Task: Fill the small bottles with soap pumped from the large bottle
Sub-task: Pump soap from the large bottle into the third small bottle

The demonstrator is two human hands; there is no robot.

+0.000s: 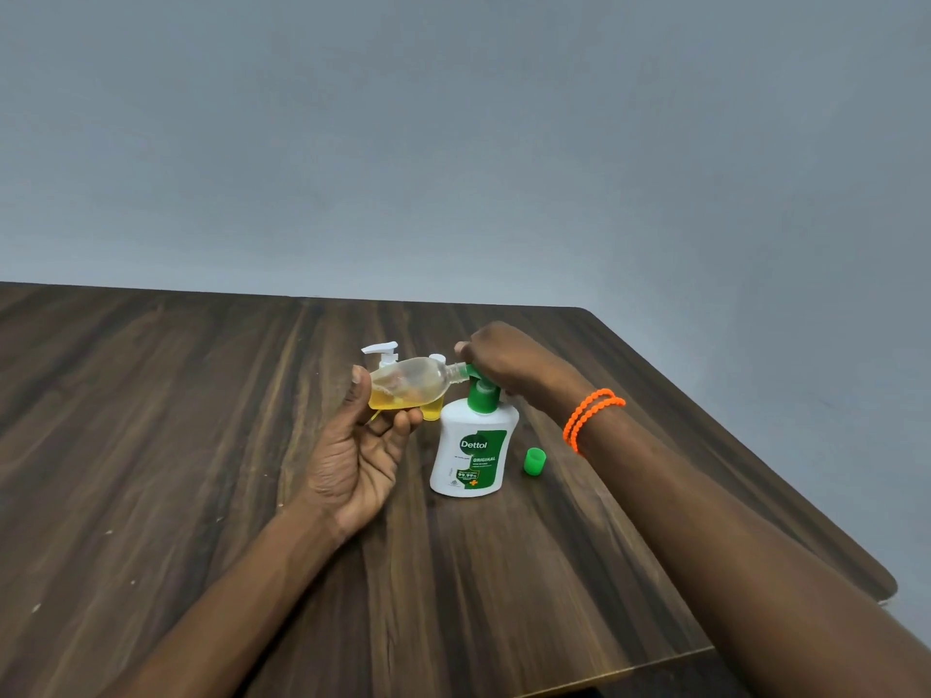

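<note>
A large white soap bottle (471,448) with a green label and green pump head (481,390) stands upright on the wooden table (201,445). My right hand (496,362) rests on top of the pump head, fingers curled over it. My left hand (365,440) grips a small clear bottle (413,382) held sideways, its open neck against the pump's nozzle. Yellow soap lies pooled in the small bottle's lower side.
A loose green cap (534,461) sits on the table just right of the large bottle. Behind the held bottle stand other small bottles, one with a white pump top (381,351), holding yellow soap. The table's right edge (755,445) runs diagonally close by.
</note>
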